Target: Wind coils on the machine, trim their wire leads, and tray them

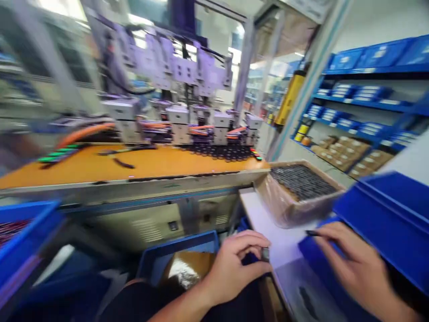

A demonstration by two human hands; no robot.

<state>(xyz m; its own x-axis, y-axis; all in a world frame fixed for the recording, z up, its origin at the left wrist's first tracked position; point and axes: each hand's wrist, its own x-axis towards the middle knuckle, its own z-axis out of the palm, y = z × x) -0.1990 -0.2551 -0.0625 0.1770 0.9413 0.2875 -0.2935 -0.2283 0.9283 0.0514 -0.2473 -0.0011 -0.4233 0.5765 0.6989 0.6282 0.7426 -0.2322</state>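
Note:
My left hand [234,268] is closed, pinching a small dark grey part [265,254] between thumb and fingertips, beside the edge of a white side table [268,214]. Over a blue bin [315,255], my right hand [355,264] pinches a small black piece [312,233] at its fingertips. Both pieces are too blurred and small to name more exactly. A dark elongated smudge [307,302] shows on a greyish surface below the right hand. Behind the hands, a plastic-lined carton [284,210] holds many dark small parts.
An orange bench [167,163] with a machine [181,116] stands ahead. Black round parts [228,152] and pliers [117,156] lie on it. Blue bins stand at left [30,210] and right [378,219]; another box [181,243] sits below. A shelf rack [362,103] is far right.

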